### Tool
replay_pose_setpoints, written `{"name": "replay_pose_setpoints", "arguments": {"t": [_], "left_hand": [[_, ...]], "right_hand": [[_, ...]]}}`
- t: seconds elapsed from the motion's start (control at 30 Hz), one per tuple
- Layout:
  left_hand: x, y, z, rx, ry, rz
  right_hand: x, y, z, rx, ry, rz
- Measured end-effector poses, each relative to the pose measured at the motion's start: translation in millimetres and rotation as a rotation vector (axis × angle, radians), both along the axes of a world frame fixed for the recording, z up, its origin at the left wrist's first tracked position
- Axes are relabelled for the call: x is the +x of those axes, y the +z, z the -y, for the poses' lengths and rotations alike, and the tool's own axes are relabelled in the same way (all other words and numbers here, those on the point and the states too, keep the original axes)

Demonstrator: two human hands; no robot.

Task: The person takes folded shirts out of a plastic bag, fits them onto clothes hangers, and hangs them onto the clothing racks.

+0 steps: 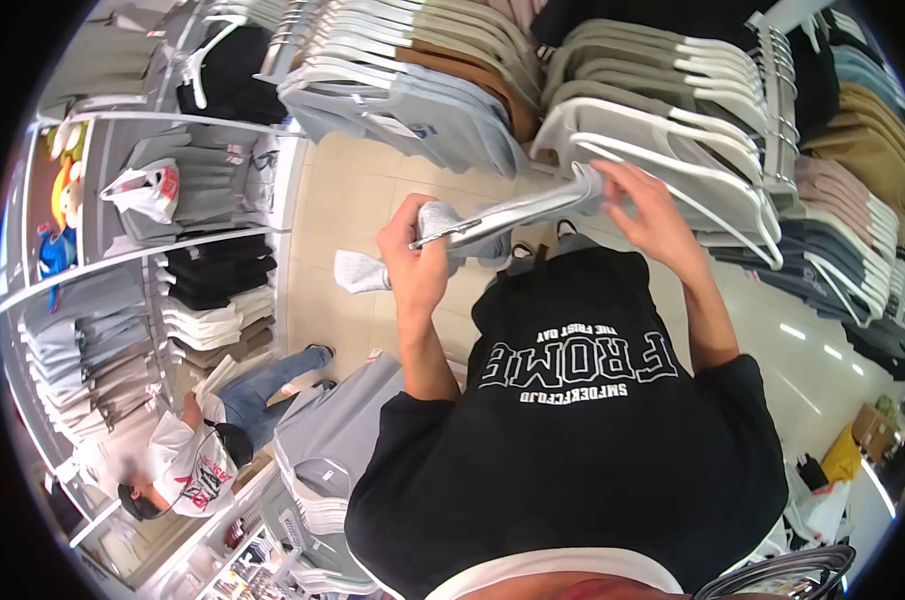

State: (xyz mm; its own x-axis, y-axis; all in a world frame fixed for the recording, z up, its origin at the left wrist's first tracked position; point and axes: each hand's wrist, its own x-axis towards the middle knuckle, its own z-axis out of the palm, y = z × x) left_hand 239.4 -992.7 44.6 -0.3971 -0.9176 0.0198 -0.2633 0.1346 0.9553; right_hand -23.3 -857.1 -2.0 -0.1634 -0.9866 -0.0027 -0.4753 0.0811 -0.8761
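Note:
My left hand (416, 262) is closed round one end of a light grey garment (518, 213) with a pale hanger in it, seen nearly edge-on. A loose grey part (361, 272) hangs beside that hand. At the garment's other end is my right hand (655, 215), its thumb and fingers bent around the edge. The garment spans the gap between both hands, in front of my black shirt (573, 400).
Racks of grey shirts (403, 115) and green shirts (653, 75) on white hangers stand ahead. Shelves of folded clothes (218, 270) line the left. A person (198, 455) is at lower left, near hanging grey shirts (333, 430). Bags and a box (875, 432) lie right.

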Motion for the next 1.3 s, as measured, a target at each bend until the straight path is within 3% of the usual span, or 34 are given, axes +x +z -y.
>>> {"name": "replay_pose_setpoints", "arguments": {"t": [0.03, 0.23, 0.4, 0.5, 0.57, 0.73, 0.83, 0.97, 1.2, 1.3], "left_hand": [[-1, -2, 1, -0.027, 0.001, 0.002], [-7, -12, 15, -0.020, 0.007, -0.018], [-20, 2, 21, 0.054, 0.028, -0.055], [-16, 11, 39, -0.128, -0.041, 0.181], [-22, 1, 62, -0.150, 0.056, 0.207], [2, 14, 104, -0.355, 0.244, 0.376], [18, 6, 156, -0.507, 0.237, 0.288], [52, 5, 216, -0.451, 0.010, 0.344], [96, -32, 304, -0.294, -0.071, 0.250], [108, -58, 330, -0.341, -0.191, 0.163]], "right_hand": [[-7, -8, 0, 0.060, -0.004, -0.033], [-15, -35, 6, -0.189, -0.107, -0.295], [-18, -34, 11, -0.210, -0.039, -0.184], [2, -9, 24, -0.270, 0.110, -0.238], [10, -7, 46, -0.185, 0.119, -0.202], [40, 14, 91, -0.247, -0.006, -0.273], [48, 11, 124, -0.311, -0.145, -0.253], [70, 24, 161, -0.258, -0.239, -0.272], [126, 4, 229, -0.183, -0.355, -0.251], [132, -18, 236, -0.107, -0.391, -0.244]]}}
